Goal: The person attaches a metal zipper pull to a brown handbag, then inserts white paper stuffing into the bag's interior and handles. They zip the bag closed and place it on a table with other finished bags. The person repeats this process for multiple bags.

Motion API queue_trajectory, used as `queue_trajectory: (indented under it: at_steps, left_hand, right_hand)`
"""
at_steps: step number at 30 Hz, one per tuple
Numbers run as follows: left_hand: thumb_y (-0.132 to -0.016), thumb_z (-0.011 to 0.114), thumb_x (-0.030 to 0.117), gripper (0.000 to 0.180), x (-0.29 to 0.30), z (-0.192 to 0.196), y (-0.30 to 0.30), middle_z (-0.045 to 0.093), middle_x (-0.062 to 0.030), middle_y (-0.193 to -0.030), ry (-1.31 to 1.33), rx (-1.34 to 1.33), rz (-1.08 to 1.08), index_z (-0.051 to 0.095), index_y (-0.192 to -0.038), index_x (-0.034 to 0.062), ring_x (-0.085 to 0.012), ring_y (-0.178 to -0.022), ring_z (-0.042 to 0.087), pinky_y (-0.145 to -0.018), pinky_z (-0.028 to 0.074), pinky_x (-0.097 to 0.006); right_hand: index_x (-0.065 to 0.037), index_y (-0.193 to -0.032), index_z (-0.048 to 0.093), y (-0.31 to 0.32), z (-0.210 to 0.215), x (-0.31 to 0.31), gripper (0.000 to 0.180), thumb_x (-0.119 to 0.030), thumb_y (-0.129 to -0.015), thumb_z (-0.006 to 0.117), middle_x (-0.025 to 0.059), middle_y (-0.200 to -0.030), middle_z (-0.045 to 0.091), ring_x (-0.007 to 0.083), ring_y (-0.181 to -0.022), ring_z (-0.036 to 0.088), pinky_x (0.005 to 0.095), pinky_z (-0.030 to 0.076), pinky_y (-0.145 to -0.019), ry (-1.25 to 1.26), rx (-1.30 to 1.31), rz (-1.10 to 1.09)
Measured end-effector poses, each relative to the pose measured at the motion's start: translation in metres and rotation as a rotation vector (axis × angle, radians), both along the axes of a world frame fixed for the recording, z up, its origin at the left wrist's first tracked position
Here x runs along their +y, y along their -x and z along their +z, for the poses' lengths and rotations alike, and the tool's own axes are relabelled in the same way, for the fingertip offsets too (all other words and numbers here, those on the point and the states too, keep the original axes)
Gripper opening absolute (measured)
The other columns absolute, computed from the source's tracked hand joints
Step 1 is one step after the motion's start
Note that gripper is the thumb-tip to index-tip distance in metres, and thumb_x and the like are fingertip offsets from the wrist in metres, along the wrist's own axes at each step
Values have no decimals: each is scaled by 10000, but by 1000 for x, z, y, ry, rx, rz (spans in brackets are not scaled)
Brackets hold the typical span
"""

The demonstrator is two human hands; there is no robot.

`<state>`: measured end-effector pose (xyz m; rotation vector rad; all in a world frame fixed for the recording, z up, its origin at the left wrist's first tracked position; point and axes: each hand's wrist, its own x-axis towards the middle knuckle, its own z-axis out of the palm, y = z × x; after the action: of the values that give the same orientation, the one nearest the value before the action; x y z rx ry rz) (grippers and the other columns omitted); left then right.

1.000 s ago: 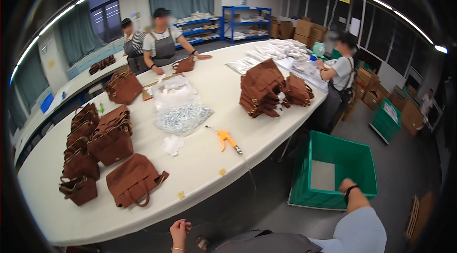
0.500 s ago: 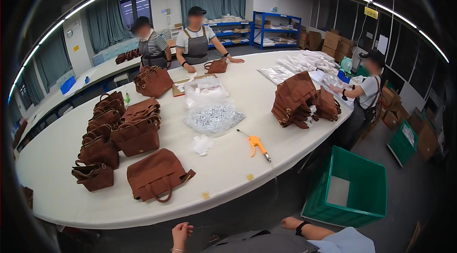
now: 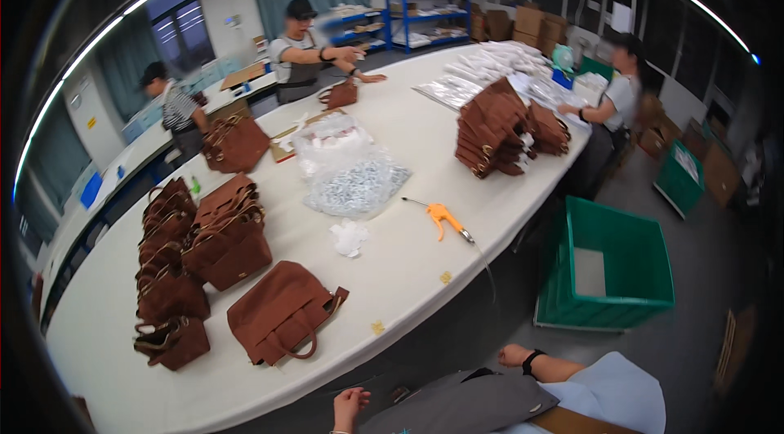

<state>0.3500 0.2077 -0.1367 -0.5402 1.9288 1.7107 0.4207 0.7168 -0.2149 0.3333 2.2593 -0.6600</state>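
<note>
My left hand (image 3: 351, 403) hovers off the near table edge with its fingers curled in and nothing seen in them. My right hand (image 3: 514, 355), a black band on its wrist, is held in front of my grey apron, loosely closed and apparently bare. Neither touches anything on the table. Nearest to the left hand lies a brown handbag (image 3: 282, 316), flat, with its handle toward me. An orange air blow gun (image 3: 441, 218) with a thin hose lies near the table edge, beyond both hands.
Rows of brown handbags (image 3: 224, 238) stand at the left of the white table (image 3: 392, 271). Clear plastic bags of small parts (image 3: 355, 185) lie mid-table; stacked brown bag pieces (image 3: 494, 128) are at right. A green bin (image 3: 621, 311) stands on the floor. Three people work around.
My view has turned and tilted, so the scene is shifted. The striped-shirt person has turned away toward the back table. The person beside them has raised one arm. My hands remain curled.
</note>
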Motion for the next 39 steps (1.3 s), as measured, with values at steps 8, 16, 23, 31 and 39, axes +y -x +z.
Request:
queue_trajectory:
  at_steps: [8, 16, 23, 31, 39]
  left_hand:
    - [-1004, 548, 247, 285, 142, 25, 63, 747, -78, -963, -8, 0, -534, 674, -1086, 6, -107, -755, 682, -634, 520, -229]
    - [-1008, 543, 223, 266, 361, 45, 108, 742, -54, -972, 32, 107, -712, 669, -1118, 16, -102, -760, 671, -661, 517, -239]
    - [-998, 560, 240, 299, 490, 79, 119, 742, -67, -978, 119, 175, -952, 652, -1149, 0, -133, -811, 696, -713, 542, -274]
    - [-996, 560, 235, 305, 523, 72, 185, 743, -78, -982, 120, 114, -911, 650, -1152, -11, -140, -830, 699, -745, 536, -277]
    - [-1020, 529, 214, 287, 580, 104, 275, 734, -62, -1012, 96, 206, -893, 641, -1160, -11, -112, -839, 679, -723, 520, -257]
  right_hand:
    - [-69, -1133, 701, -57, 15, 32, 373, -281, -834, 628, 191, -1105, 696, 366, -1043, 655, 423, 507, -927, 45, 30, -231]
    - [-58, -1159, 690, -127, -13, 191, 372, -252, -850, 615, 206, -1134, 681, 368, -1080, 636, 433, 494, -948, -16, -102, -224]
    - [-28, -1072, 699, -98, 7, 345, 296, -209, -860, 601, 233, -1068, 682, 407, -1014, 641, 469, 516, -897, -191, 45, -417]
    - [-41, -1082, 688, 19, 9, 373, 299, -216, -847, 628, 215, -1069, 685, 377, -1023, 649, 448, 518, -910, -41, 221, -312]
    - [-44, -1112, 688, 146, 64, 422, 310, -207, -860, 612, 196, -1067, 698, 362, -1032, 656, 433, 520, -911, 5, 288, -224]
